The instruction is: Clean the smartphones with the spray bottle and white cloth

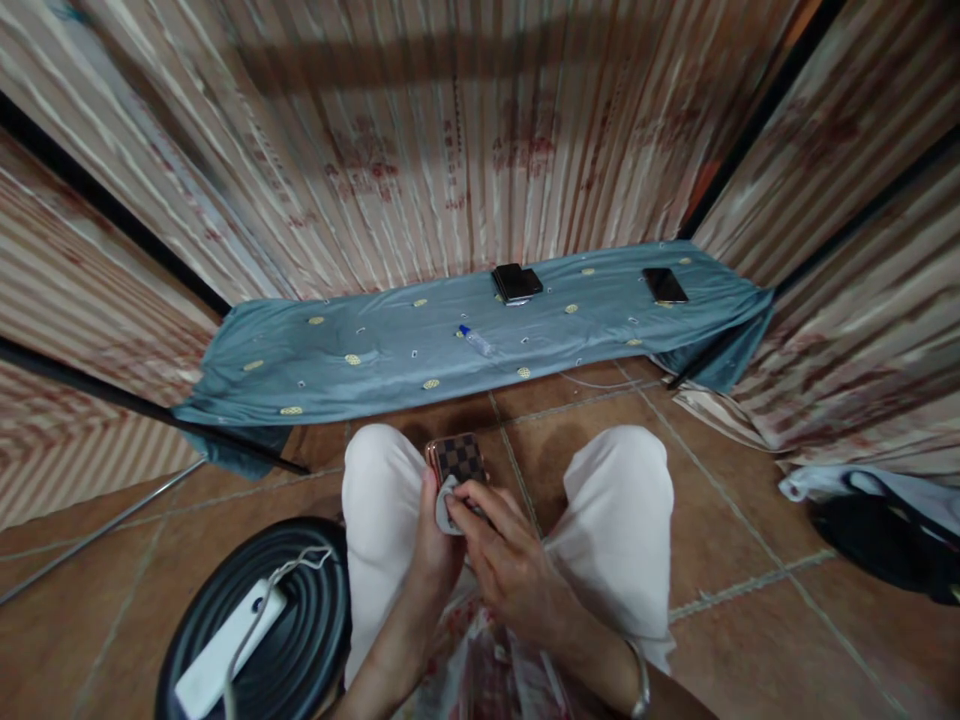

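Head view, seated, knees apart in pale trousers (615, 520), tiled floor (735, 560) below. Left hand (435, 545) holds a phone (459, 458) with a checkered case, between the knees, just above the left thigh; fingers wrapped round its lower left edge, clamped on it. Right hand (504, 545) comes in from the right, fingertips (461, 492) pressed on a small grey-white cloth (446, 505) that lies against the phone's lower part; fingers drawn together on the cloth. A metal bangle (640, 680) on the right wrist. Upper half of the phone shows clear of both hands, tilted away from the camera. Ahead on the floor, well apart from the hands: a blue-grey sheet (375, 350) with small yellow spots, spread along the foot of a striped curtain (450, 150). On the sheet: a stack of dark phones (516, 283) near the middle back, one dark phone (664, 285) to the right, a small bottle (476, 341) with a blue cap lying on its side. Lower left, beside the left knee: a round black stool (300, 610) with a white power bank (225, 650) and its cable (289, 572) on top. Far right: a dark bag (885, 535), partly cut by the frame. Crinkled plastic wrap (480, 670) in the lap, blurred.
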Tool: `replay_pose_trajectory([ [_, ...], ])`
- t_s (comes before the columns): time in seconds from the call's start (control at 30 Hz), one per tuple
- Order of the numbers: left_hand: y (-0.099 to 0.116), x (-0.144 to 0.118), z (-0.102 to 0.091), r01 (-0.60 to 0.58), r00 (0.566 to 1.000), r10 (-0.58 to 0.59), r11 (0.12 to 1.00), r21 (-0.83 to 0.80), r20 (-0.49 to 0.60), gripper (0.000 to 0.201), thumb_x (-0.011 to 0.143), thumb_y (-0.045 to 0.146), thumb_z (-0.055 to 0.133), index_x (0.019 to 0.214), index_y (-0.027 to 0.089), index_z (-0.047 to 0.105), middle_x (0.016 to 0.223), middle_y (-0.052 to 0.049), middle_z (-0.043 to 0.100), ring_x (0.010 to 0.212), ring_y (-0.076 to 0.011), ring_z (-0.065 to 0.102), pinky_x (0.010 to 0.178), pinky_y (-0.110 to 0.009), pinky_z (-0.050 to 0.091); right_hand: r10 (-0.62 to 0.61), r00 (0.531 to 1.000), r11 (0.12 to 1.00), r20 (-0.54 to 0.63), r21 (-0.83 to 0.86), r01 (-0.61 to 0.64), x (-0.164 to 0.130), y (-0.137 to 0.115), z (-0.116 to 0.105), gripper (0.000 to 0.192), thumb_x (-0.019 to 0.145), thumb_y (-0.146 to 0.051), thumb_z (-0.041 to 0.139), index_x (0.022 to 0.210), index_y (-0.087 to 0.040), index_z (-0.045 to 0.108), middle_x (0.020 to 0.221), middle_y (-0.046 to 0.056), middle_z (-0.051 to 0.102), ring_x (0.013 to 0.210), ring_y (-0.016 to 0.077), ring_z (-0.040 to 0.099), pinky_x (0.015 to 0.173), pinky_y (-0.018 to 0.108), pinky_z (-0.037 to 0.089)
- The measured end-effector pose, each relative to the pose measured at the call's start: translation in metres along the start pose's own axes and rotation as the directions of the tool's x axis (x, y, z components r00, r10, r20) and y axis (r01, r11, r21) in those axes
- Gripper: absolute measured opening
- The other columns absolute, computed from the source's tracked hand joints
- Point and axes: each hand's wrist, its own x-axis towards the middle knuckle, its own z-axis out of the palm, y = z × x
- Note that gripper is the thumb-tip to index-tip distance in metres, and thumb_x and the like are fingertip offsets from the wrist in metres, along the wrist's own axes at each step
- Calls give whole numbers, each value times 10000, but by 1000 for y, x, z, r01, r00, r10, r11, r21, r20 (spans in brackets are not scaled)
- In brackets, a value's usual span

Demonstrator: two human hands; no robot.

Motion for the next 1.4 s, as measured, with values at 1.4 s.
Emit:
replay_pose_trajectory([
  [1.4,3,-3,-10,-338,941,296,846,413,164,246,771,238,694,1010,198,731,1212,-86,678,1297,-268,490,1143,-332,275,24,1000,1000,-7,14,-24,36,32,-26,398,959,-142,433,1349,-190,497,1265,132,633,1200,206,576,1037,425,456],
])
